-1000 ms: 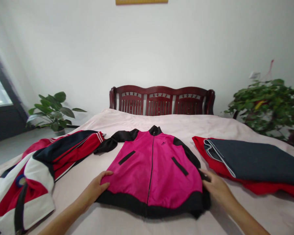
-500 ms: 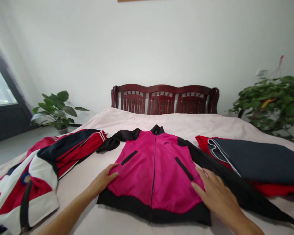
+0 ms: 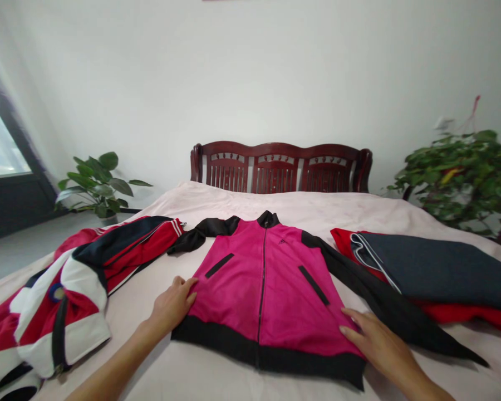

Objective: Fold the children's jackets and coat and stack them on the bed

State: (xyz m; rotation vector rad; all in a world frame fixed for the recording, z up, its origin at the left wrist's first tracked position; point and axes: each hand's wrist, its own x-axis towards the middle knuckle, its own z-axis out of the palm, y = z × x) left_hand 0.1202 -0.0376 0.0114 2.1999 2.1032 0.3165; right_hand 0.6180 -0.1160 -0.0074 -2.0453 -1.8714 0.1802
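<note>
Head camera view: a pink track jacket (image 3: 267, 289) with black trim lies zipped and face up at the centre of the bed (image 3: 250, 206). At lower centre-left the left hand (image 3: 173, 305) rests flat, fingers together, on the jacket's side edge. At lower right the right hand (image 3: 378, 345) presses open-palmed, fingers slightly spread, on the hem corner beside the outstretched black sleeve (image 3: 396, 317). A red, white and navy jacket (image 3: 79, 278) lies at left, folded dark and red garments (image 3: 438, 273) at right, potted plants (image 3: 96, 186) beyond.
</note>
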